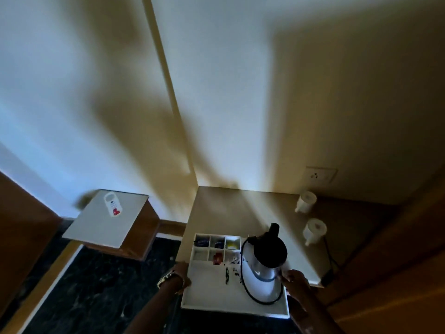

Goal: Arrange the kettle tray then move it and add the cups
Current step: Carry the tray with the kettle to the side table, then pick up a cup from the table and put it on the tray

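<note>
Clearly both hands are on the white tray [212,307], one at each short side: the left hand [179,273] is wrapped round the left rim, and the right hand [295,279] is closed on the right rim just beside the kettle [266,261]. Each grip looks clamped on the tray wall, though the dim light hides the fingertips. Holding it at opposite sides keeps the load level, which matters because the kettle stands tall on the right half and would tip if one edge dipped.

The tray sits at the near edge of the pale bench [228,213], its near side overhanging toward the person. At its far left is a block of small compartments [218,248] with sachets in them; a few small dark bits lie loose on the open floor of the tray in front. The kettle's black cord [248,285] is looped round its base inside the tray, probably so that nothing trails when the tray is carried.

Two white cups [307,201] [314,230] stand on the bench to the right, well apart from the tray and near the wall socket [321,174]. They are not yet on the tray. A smaller side table [106,220] with a door hanger [113,204] lying on it stands to the left.

My judgement: arranging looks done, the move comes next, and the cups follow.
</note>
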`<state>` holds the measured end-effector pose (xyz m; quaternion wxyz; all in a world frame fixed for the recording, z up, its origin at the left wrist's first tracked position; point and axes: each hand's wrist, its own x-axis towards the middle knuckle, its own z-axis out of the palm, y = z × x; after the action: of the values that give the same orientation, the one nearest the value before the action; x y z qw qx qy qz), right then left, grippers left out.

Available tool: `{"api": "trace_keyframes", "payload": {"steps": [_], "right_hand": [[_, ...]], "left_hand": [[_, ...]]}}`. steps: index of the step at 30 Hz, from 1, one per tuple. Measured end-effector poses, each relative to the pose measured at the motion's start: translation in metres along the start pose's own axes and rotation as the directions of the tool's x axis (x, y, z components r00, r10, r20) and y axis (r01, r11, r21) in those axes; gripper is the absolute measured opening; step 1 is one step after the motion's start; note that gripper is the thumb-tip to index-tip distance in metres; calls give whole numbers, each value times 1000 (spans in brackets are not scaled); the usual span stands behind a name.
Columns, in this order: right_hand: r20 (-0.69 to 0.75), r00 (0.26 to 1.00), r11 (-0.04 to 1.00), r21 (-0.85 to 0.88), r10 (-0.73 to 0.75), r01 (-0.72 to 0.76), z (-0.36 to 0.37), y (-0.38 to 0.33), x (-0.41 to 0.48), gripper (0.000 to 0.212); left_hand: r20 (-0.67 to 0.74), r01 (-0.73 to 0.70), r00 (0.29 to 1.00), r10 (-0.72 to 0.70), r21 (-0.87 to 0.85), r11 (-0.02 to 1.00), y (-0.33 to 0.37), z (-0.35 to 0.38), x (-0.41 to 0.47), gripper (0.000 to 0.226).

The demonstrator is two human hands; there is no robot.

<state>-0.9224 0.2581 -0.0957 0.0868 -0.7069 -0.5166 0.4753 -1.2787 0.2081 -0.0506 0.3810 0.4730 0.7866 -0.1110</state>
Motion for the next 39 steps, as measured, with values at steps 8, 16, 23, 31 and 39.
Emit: {"api": "trace_keyframes", "payload": {"steps": [8,16,23,31,39], "right_hand": [[-366,930,993,-111,-11,-32,-24,-61,60,30],[-709,705,936,-247,2,-250,-56,-75,107,68],[-614,789,983,-120,38,-141,-77,-76,121,62],[-585,809,996,-29,47,-79,-93,-78,123,71],[-428,889,971,-228,-160,64,-20,-106,94,83]], "left_hand": [[-98,-38,995,30,-75,996,39,-56,98,39],[-49,-90,995,86,-74,993,84,-132,176,53],[-24,-80,997,78,-108,991,118,-154,203,48],[-33,-77,997,73,-161,984,139,-163,209,44],[-235,-310,920,315,57,949,92,-117,176,71]]}}
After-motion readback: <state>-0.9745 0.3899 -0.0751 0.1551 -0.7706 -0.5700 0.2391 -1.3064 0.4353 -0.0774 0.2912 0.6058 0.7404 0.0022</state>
